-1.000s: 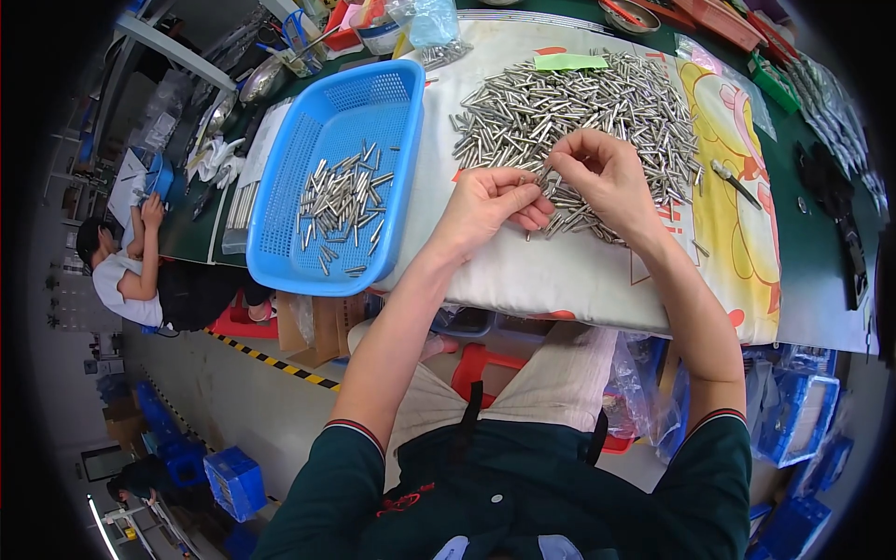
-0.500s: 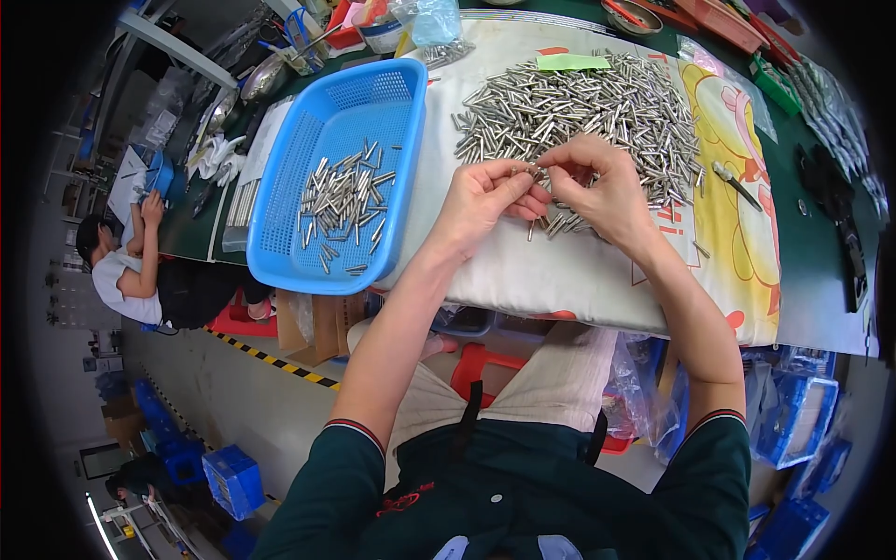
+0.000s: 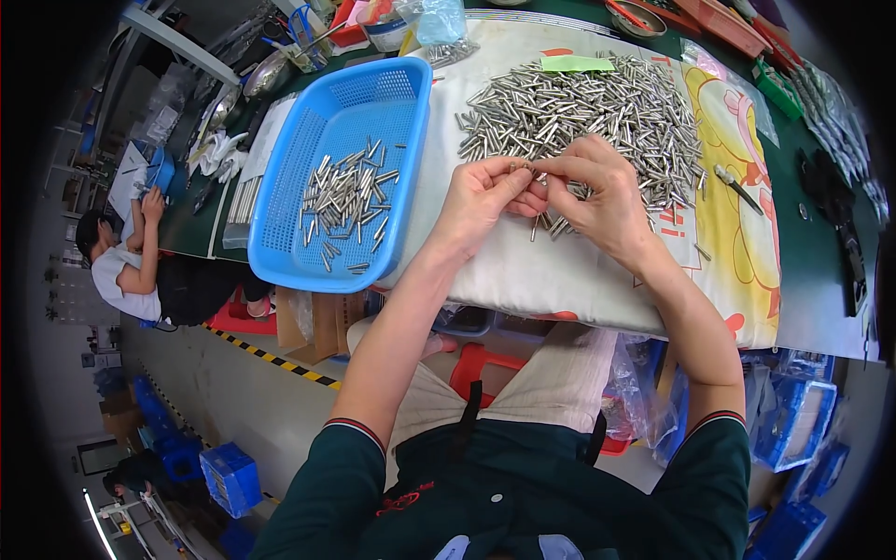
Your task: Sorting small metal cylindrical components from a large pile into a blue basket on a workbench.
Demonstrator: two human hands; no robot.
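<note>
Fingertip handling here: the left hand (image 3: 483, 201) pinches what looks like a small metal pin (image 3: 530, 171), the right hand (image 3: 602, 198) meeting it, its grip unclear; any next move probably wants steady fingers. Beyond, loose pins (image 3: 579, 112); leftward, a blue basket (image 3: 419, 140).

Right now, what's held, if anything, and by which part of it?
Left hand seems to pinch a small metal piece, with the right hand at the same spot. Too small and covered to tell which part is gripped.
</note>
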